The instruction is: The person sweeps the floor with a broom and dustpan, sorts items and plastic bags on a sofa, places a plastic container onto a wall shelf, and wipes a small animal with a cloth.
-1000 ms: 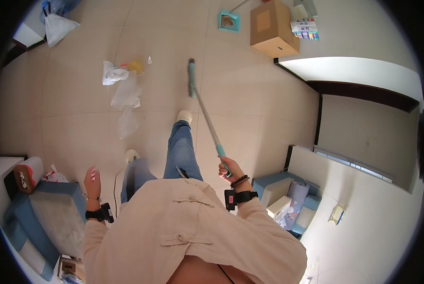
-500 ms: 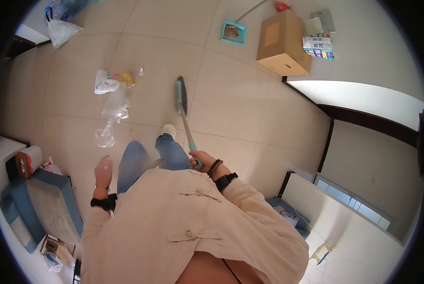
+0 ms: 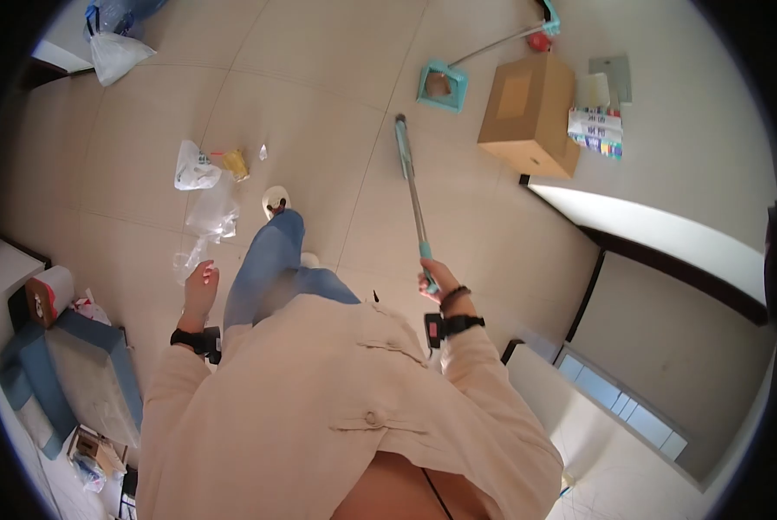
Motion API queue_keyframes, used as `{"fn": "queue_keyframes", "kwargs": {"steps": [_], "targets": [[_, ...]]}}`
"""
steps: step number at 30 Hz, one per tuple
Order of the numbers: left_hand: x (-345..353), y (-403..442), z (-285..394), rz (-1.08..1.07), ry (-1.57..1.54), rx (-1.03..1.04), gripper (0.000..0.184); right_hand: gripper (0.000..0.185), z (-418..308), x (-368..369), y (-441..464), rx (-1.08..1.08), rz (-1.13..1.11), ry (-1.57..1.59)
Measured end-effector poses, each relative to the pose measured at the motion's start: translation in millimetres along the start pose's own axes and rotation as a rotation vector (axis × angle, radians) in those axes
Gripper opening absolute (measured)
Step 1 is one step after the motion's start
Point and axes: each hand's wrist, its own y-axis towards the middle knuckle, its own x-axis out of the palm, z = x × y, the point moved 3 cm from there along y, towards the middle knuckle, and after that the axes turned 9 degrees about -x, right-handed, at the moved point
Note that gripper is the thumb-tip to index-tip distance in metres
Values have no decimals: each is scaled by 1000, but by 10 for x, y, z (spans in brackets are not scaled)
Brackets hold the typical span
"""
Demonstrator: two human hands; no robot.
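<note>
My right hand (image 3: 438,276) is wrapped round the teal grip of a small broom (image 3: 414,195). The broom slants forward, its narrow head up near the dustpan and seen edge-on. At my left side, my left hand (image 3: 201,284) hangs with loosely curled fingers and holds nothing. Just past it on the floor lies crumpled clear plastic (image 3: 213,212). Beyond that are a white plastic bag (image 3: 196,168), a yellowish wrapper (image 3: 236,165) and a small clear scrap (image 3: 263,152). A teal dustpan (image 3: 460,94) with something brown inside rests ahead on the right.
A cardboard box (image 3: 527,113) stands right of the dustpan, with printed packs (image 3: 596,130) beside it. Bags (image 3: 120,57) sit at the far left. A blue-grey seat (image 3: 94,364) is on my left; a low white wall edge (image 3: 657,217) runs along the right.
My right hand and the broom have swung right and forward, toward the dustpan. One foot has stepped ahead. My left hand's fingers are more curled.
</note>
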Motion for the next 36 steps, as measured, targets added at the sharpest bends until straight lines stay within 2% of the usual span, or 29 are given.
{"fn": "queue_keyframes", "kwargs": {"steps": [3, 6, 11, 12, 14, 16, 18, 20, 22, 23, 25, 26, 29, 31, 33, 34, 35, 36], "targets": [[-154, 226, 174, 15, -64, -5, 26, 15, -417, 480, 588, 129, 11, 48], [-334, 507, 287, 32, -91, -25, 25, 16, -493, 1128, 540, 183, 18, -106], [-416, 811, 416, -18, -70, -100, 30, 14, -380, 1573, 281, 220, -263, -247], [-403, 875, 468, -10, -54, -110, 27, 14, -489, 1590, 285, 216, -258, -243], [-365, 981, 542, 0, -33, -123, 24, 14, -686, 1633, 307, 361, -313, -126], [-323, 1057, 630, 30, -148, -8, 25, 11, -1077, 1419, 271, 371, -338, 127], [-325, 1131, 683, 23, -95, -14, 26, 15, -1449, 1113, 150, 320, -486, 294], [-255, 1189, 760, 22, -57, -17, 27, 15, -1725, 886, 41, 341, -386, 365], [-215, 1163, 804, 111, -123, -2, 26, 16, -1967, 682, 93, 165, -293, 66], [-185, 1154, 792, 112, -116, 2, 26, 16, -2063, 643, 145, 164, -296, 74], [-71, 1156, 784, 157, 4, -43, 26, 19, -2409, 513, 394, -145, -190, -527], [23, 1131, 841, 161, 14, -41, 26, 20, -2526, 445, 625, -203, -160, -612], [247, 1059, 1089, 190, 58, -51, 26, 19, -2828, 364, 1251, -228, -168, -641], [345, 971, 1611, 145, 48, -121, 27, 21, -2917, 314, 1445, -60, -145, -807], [469, 961, 2147, 93, -15, -218, 28, 21, -2775, 214, 1466, 9, -261, -874], [545, 1031, 2268, 84, 1, -209, 28, 23, -2693, 96, 1433, 29, -319, -893], [627, 1148, 2391, 89, 6, -87, 27, 24, -2633, -14, 1381, -41, -364, -907], [715, 1251, 2552, 91, 11, 37, 27, 26, -2637, -84, 1308, 11, -432, -906]]}}
